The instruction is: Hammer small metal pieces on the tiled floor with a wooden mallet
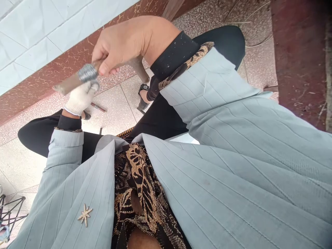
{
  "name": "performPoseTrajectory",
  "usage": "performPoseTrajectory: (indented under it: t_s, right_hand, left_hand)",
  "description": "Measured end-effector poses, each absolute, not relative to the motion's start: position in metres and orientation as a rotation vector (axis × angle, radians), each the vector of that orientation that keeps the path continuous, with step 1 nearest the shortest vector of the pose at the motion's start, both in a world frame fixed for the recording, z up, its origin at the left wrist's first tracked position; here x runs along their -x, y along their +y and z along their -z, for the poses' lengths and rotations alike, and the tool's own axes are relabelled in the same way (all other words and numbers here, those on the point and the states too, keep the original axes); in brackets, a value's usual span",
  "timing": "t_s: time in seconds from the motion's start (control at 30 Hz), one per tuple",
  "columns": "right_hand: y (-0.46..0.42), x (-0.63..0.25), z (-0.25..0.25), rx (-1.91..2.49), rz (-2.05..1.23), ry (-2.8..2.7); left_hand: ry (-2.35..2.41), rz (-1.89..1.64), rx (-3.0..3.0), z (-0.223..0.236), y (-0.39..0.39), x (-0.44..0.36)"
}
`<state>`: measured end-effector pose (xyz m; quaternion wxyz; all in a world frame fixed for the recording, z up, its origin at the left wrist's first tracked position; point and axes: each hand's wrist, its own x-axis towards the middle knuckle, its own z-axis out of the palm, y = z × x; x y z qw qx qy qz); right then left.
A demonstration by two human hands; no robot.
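A brown wooden stick slants across the upper left, with silver wire wound round it in a tight band. My bare right hand is closed round the stick just beyond the wire, thumb pressed on it. Another brown length of wood shows under my right wrist; whether it joins the stick I cannot tell. My left hand, in a white knitted glove, is directly below the wire with its fingers curled. What those fingers grip is hidden.
White wall tiles and a red-brown skirting run along the upper left. A thin brown stick lies on the speckled floor between my feet. To the right is a dark red board; a black folding frame stands lower left.
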<state>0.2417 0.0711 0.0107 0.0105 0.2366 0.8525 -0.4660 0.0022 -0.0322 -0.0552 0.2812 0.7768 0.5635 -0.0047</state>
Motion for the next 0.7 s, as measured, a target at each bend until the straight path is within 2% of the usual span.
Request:
performPoseTrajectory:
  t_s: [0.17,0.23,0.3,0.37,0.47,0.6,0.7]
  right_hand:
    - [0.069,-0.24,-0.004,-1.276,2.073,2.526]
    - [0.069,-0.234,0.003,-1.511,1.924,2.506]
    - [0.072,-0.229,0.009,-1.634,1.52,2.539]
    - [0.073,-0.225,0.014,-1.576,1.102,2.554]
    - [0.069,-0.219,0.02,-1.321,0.763,2.505]
    - [0.058,-0.214,0.025,-0.88,0.786,2.231]
    - [0.055,-0.213,0.024,-0.743,0.909,2.169]
  left_hand:
    - [1.605,-0.043,-1.952,0.049,-0.035,-0.02]
    - [1.58,-0.079,-1.93,0.052,-0.038,-0.025]
    - [1.558,-0.112,-1.93,0.056,-0.039,-0.027]
    - [1.544,-0.112,-1.949,0.058,-0.039,-0.026]
    - [1.578,-0.075,-1.992,0.055,-0.039,-0.022]
    - [1.636,-0.023,-2.02,0.054,-0.036,-0.013]
    - [1.66,-0.067,-2.052,0.062,-0.033,-0.006]
